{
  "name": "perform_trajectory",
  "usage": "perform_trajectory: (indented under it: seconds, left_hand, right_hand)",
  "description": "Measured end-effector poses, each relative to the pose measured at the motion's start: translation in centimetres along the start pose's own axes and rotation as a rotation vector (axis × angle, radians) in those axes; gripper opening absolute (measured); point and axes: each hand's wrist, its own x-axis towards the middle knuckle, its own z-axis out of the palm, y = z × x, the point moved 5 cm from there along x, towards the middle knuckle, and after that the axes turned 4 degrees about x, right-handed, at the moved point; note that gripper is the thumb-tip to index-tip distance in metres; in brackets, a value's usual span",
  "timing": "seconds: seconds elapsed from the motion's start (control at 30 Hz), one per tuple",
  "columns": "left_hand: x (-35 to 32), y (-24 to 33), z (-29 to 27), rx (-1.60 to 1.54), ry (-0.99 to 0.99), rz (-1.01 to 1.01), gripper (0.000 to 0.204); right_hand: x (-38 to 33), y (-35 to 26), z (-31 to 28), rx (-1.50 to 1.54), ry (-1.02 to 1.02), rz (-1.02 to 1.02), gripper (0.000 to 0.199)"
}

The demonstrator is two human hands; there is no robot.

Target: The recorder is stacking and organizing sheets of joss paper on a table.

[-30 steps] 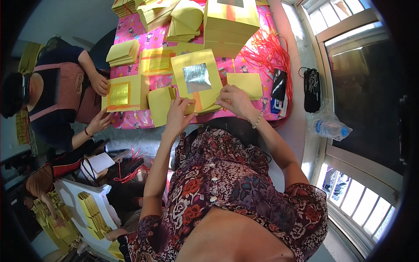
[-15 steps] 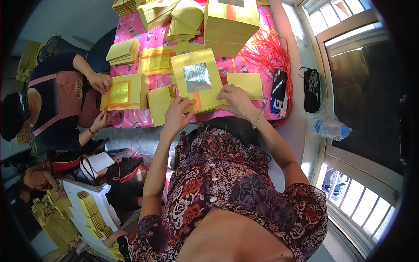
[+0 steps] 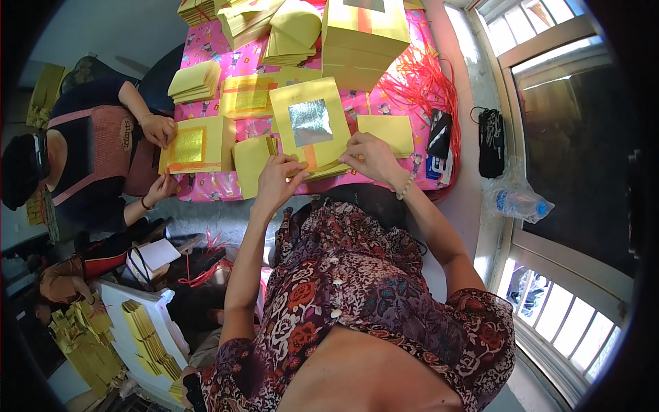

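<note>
I am looking down at a table covered with a pink patterned cloth (image 3: 206, 48). My left hand (image 3: 278, 180) is pinching the near left corner of a yellow paper sheet with a silver foil square (image 3: 310, 123), which is lying on top of a stack near the table's near edge, about in the middle. My right hand (image 3: 371, 156) is closing on the near right corner of the same sheet, fingers curled around the edge. How thick the stack below is, I cannot tell, because both hands are hiding its near side.

Just left of my left hand a folded plain yellow paper pile (image 3: 251, 159) is lying, partly covered by my fingers. Further left, a yellow sheet with a gold foil square (image 3: 192, 145) is lying at the left edge, and a co-worker's hand (image 3: 159, 129) is touching it; the co-worker's other hand (image 3: 162, 187) is below the near left corner. A tall yellow paper block (image 3: 364, 34) at the far edge is cut off by the frame. Red strings (image 3: 422, 82) are lying along the right edge.

Compared with half a second ago, my hands are staying on the same corners, and the co-worker's head is now sitting a little higher in the view.
</note>
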Motion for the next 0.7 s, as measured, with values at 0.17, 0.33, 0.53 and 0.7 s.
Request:
perform_trajectory:
  seconds: [0.17, 0.33, 0.53, 0.7]
  left_hand:
    - [-0.08, -0.19, 0.01, -0.003, 0.009, -0.012, 0.023]
    - [-0.06, -0.37, 0.13, -0.004, 0.001, -0.012, 0.024]
    - [0.01, -0.29, 0.01, -0.018, 0.0, -0.013, 0.024]
    - [0.18, -0.35, 0.08, -0.021, -0.001, -0.015, 0.022]
  right_hand:
    - [0.05, -0.3, -0.07, 0.021, 0.012, 0.043, 0.02]
    - [0.06, -0.36, -0.01, 0.028, 0.016, 0.072, 0.021]
    - [0.04, -0.21, 0.17, 0.03, 0.032, 0.109, 0.023]
    - [-0.04, 0.13, 0.31, 0.03, 0.06, 0.114, 0.024]
